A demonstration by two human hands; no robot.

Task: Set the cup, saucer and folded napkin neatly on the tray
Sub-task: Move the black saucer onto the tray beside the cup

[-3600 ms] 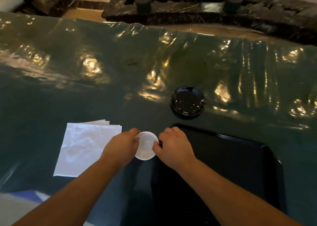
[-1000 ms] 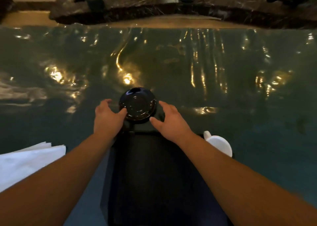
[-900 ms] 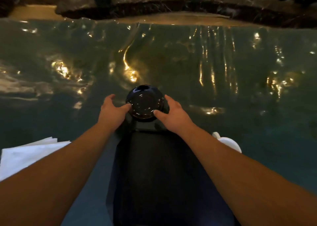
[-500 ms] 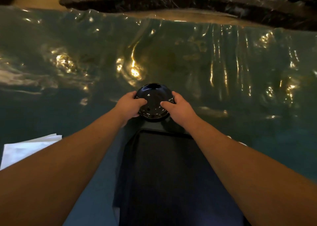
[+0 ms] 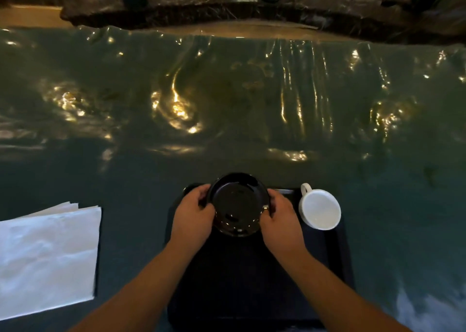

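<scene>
A glossy black saucer point(image 5: 237, 203) is over the far end of the black tray point(image 5: 252, 281), gripped on both sides. My left hand point(image 5: 193, 217) clasps its left rim and my right hand point(image 5: 281, 220) clasps its right rim. I cannot tell whether the saucer rests on the tray or hovers just above it. A white cup point(image 5: 319, 212) with its handle pointing away stands on the tray's far right corner, close to my right hand. A folded white napkin point(image 5: 48, 256) lies flat on the table to the left of the tray.
The table wears a dark green cloth under a shiny, wrinkled plastic cover point(image 5: 227, 105) that stretches far ahead. Beyond its far edge runs a dark stone ledge point(image 5: 227, 1) with plant pots.
Both hands closed on the saucer where it sat beyond the tray and brought it back toward me, over the tray's far end. The cup stayed on the tray's corner.
</scene>
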